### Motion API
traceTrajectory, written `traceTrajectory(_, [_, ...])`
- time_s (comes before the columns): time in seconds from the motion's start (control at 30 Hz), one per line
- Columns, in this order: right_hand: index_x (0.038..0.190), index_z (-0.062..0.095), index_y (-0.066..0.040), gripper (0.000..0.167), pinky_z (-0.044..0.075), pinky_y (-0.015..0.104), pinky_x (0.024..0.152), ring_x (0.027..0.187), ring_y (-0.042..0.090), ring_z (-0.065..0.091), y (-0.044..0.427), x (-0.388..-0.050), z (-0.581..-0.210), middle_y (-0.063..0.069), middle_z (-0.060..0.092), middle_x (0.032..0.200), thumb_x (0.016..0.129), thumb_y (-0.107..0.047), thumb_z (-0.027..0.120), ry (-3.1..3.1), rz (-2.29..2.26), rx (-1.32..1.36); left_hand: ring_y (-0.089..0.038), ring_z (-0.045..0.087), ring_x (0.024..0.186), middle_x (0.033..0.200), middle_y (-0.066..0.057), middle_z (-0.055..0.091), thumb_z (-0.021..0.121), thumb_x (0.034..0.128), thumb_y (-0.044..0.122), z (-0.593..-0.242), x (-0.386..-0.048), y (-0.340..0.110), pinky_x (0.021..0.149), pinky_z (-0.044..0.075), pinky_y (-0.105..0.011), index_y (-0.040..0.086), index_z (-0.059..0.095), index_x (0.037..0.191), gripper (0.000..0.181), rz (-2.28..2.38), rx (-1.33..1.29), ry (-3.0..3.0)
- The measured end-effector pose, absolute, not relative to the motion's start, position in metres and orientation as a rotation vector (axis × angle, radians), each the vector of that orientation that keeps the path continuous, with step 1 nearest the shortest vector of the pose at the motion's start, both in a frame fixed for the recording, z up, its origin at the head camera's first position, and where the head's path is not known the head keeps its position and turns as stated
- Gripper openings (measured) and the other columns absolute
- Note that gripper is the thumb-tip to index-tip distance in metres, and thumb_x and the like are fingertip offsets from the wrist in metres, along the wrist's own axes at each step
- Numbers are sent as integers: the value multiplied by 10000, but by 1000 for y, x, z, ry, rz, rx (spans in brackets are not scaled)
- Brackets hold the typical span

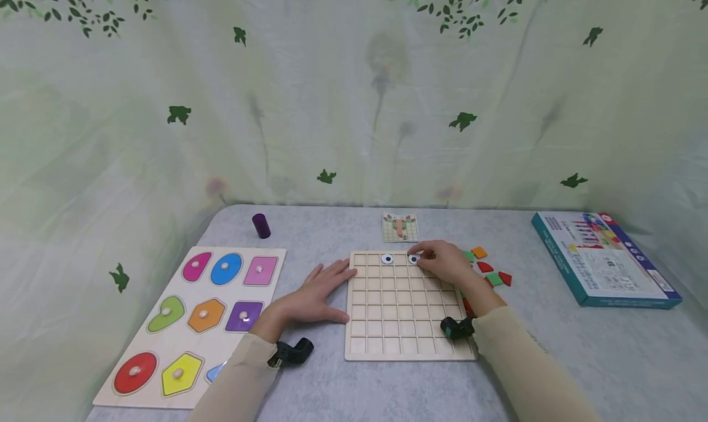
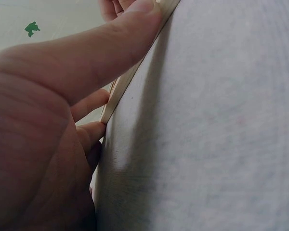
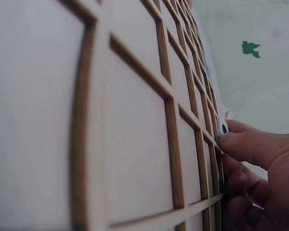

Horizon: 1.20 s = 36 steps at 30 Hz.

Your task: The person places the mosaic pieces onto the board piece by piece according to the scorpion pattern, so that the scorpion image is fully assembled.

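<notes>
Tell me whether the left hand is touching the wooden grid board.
Touching: the left wrist view shows the left hand with fingertips against the edge of the wooden grid board, no gap between.

Shape puzzle (image 1: 210, 290), purple cylinder (image 1: 261, 225) and printed box (image 1: 614, 262) on a pale grey worktop (image 1: 326, 394)
The puzzle lies on the left, its knobbed pieces in three rows, a red disc (image 1: 135, 373) at the near left and a yellow pentagon (image 1: 181, 375) beside it; the cylinder sits beyond its far edge; the box lies far right, teal sides showing; a pale green curtain (image 1: 332, 102) with dark leaf sprigs (image 1: 72, 5) hangs behind.
</notes>
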State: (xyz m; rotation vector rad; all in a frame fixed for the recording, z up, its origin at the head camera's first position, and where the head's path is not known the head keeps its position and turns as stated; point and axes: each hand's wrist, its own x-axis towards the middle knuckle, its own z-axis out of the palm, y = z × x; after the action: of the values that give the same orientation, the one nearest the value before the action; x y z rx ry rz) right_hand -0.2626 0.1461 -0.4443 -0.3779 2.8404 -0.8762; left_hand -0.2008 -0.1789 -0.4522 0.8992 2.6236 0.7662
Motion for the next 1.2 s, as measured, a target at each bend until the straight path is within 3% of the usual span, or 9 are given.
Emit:
traceTrajectory(0.2, [1207, 733, -277, 270, 477, 311, 701, 901, 201, 617, 142, -260, -446, 46, 708, 1067, 952, -241, 651, 2856, -871, -321, -343, 113, 1567, 1689, -133, 131, 784, 829, 436, -452, -200, -180, 1256, 2, -603, 110, 297, 1575, 948, 773, 905, 2623])
traceTrajectory(0.47, [1252, 714, -290, 316, 398, 282, 593, 779, 181, 573, 140, -259, -449, 53, 693, 1045, 952, -216, 644, 2887, -865, -339, -329, 104, 1570, 1695, -114, 115, 787, 828, 436, -453, -201, -181, 1259, -3, -589, 132, 280, 1584, 960, 751, 894, 2633])
traceTrajectory(0.6, [1287, 686, -255, 332, 409, 281, 612, 774, 163, 575, 142, -257, -451, 34, 693, 1014, 958, -236, 651, 2909, -878, -337, -329, 104, 1570, 1694, -117, 115, 786, 830, 434, -453, -200, -181, 1258, -4, -593, 130, 278, 1585, 959, 749, 895, 2629])
traceTrajectory(0.77, [1170, 685, -209, 220, 408, 285, 636, 729, 155, 547, 143, -254, -452, -2, 652, 898, 954, -236, 657, 2904, -950, -299, -318, 102, 1572, 1695, -112, 112, 784, 829, 445, -452, -200, -180, 1262, -4, -585, 136, 276, 1586, 962, 744, 890, 2627])
traceTrajectory(1.2, [1127, 686, -210, 191, 387, 290, 640, 710, 160, 529, 140, -252, -451, -10, 633, 854, 941, -254, 679, 2913, -971, -233, -336, 108, 1568, 1691, -130, 123, 780, 833, 444, -452, -200, -180, 1257, 0, -597, 117, 288, 1580, 952, 769, 902, 2624])
